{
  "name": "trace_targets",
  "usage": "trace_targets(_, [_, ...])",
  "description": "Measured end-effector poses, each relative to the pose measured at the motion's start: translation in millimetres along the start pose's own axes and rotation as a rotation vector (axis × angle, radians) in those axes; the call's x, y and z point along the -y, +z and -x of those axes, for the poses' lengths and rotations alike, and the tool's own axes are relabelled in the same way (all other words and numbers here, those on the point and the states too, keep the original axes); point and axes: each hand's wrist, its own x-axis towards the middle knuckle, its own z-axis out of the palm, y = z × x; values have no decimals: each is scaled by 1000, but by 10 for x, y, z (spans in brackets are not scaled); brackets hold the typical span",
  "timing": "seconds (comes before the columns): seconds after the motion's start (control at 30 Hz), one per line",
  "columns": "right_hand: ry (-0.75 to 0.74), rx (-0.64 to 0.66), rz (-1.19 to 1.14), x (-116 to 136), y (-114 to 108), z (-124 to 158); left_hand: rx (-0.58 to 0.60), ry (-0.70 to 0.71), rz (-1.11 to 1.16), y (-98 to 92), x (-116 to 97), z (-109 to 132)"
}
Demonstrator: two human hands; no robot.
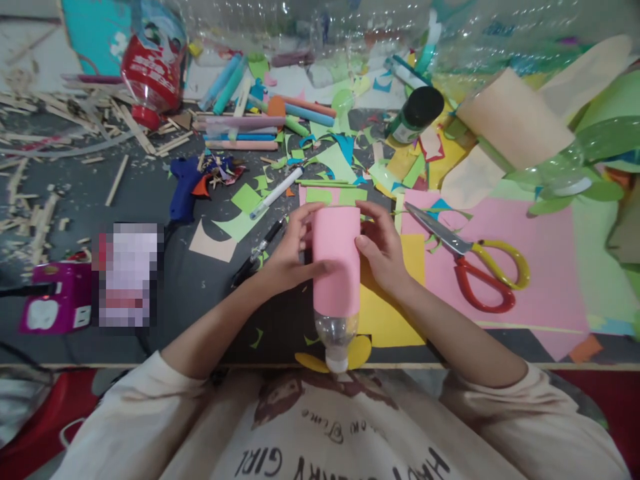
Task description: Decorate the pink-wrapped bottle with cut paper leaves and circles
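Observation:
A clear plastic bottle (337, 330) wrapped in pink paper (336, 267) lies in front of me, its white cap pointing toward my body. My left hand (300, 250) grips the wrapped part from the left, thumb across the paper. On the right side, my right hand (381, 247) curls round the same bottle, thumb on the paper's edge. Two yellow oval paper pieces (361, 352) stick out either side of the bottle's neck. Under my right forearm lies a yellow sheet (387, 307).
Scissors (467, 250) with red and yellow handles rest on pink paper (545, 267) at right. A blue glue gun (184, 187), a white marker (277, 193) and a black pen (257, 253) lie left. Paper scraps, wooden sticks and a red-labelled bottle (154, 73) fill the back.

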Motion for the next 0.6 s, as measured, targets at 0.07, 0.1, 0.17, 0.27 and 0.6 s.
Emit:
trace_targets(0.07, [3,-14,46,5,-6,-1,-6,27,-54,4,0,13])
trace_targets(0.1, [1,-23,63,3,-9,-2,-15,35,-83,2,11,14])
trace_targets(0.17, [-15,-44,88,-7,-16,-4,-47,32,-129,0,53,2])
trace_targets(0.27, [-51,-73,107,-23,-24,-13,-118,5,-154,8,132,-42])
trace_targets(0.6, [1,-143,84,-91,-29,-38,-244,112,-593,-38,-99,-107])
